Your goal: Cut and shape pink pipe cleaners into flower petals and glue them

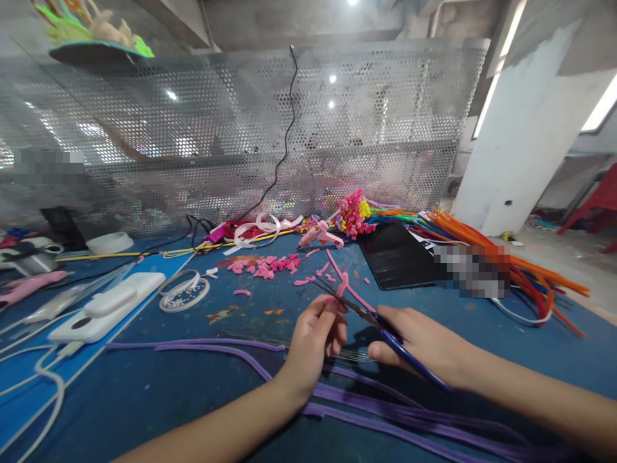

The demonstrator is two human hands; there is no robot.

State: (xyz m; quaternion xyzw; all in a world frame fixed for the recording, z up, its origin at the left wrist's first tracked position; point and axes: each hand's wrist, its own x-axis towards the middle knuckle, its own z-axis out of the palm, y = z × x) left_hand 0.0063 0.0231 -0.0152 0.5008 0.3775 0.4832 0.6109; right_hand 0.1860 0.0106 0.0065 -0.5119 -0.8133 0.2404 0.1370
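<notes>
My left hand [318,328] pinches a short pink pipe cleaner [343,283] between thumb and fingers. In my right hand [414,337] is a pair of scissors [409,354] with blue handles, its blades spread at the pink piece; whether they touch it I cannot tell. A longer pink pipe cleaner [354,292] lies just behind the blades. Beyond my hands sits a pile of small bent pink pieces [270,265]. Purple pipe cleaners [395,418] and thin wires [354,355] stretch over the blue table beneath my hands.
Left are a white power strip [144,286], cables and a roll of white tape [186,292]. At the back lie a pink glue gun [322,236], a pink flower bunch [355,215] and a black tablet [398,257]. Orange pipe cleaners [525,270] fill the right; a perforated metal screen [216,148] stands behind.
</notes>
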